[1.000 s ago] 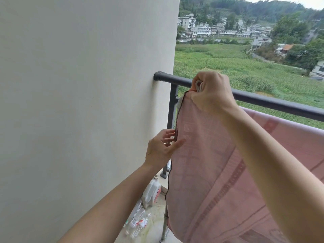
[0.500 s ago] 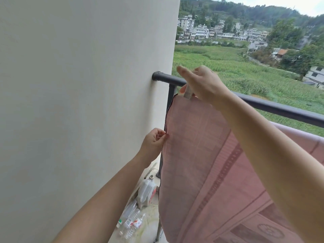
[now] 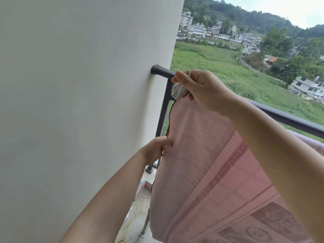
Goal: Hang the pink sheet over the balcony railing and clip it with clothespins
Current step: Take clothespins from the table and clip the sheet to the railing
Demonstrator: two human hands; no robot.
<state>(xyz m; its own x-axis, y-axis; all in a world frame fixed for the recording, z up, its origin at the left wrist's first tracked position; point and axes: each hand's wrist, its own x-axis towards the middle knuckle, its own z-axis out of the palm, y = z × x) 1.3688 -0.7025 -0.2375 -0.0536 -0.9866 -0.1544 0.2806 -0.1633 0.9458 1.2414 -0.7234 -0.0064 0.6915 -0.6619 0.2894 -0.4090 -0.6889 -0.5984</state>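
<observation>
The pink sheet (image 3: pixel 210 163), patterned with darker bands, hangs over the dark balcony railing (image 3: pixel 289 120) and drapes toward me. My right hand (image 3: pixel 201 88) holds a white clothespin (image 3: pixel 179 90) at the sheet's top left corner, just in front of the rail. Lower down, my left hand (image 3: pixel 154 151) pinches the sheet's dark-trimmed left edge and holds it taut. The rail under the sheet's corner is hidden by my right hand.
A white wall (image 3: pixel 78 102) fills the left, with the rail's end socket (image 3: pixel 156 70) fixed into it. A dark vertical post (image 3: pixel 164 113) runs down beside the sheet. A plastic jug (image 3: pixel 141 187) and white bags (image 3: pixel 135 221) lie on the floor below.
My right hand has lifted off the sheet's corner and now shows the clothespin in its fingers. My left hand closed on the sheet's edge and pulled it left, so it hangs straighter.
</observation>
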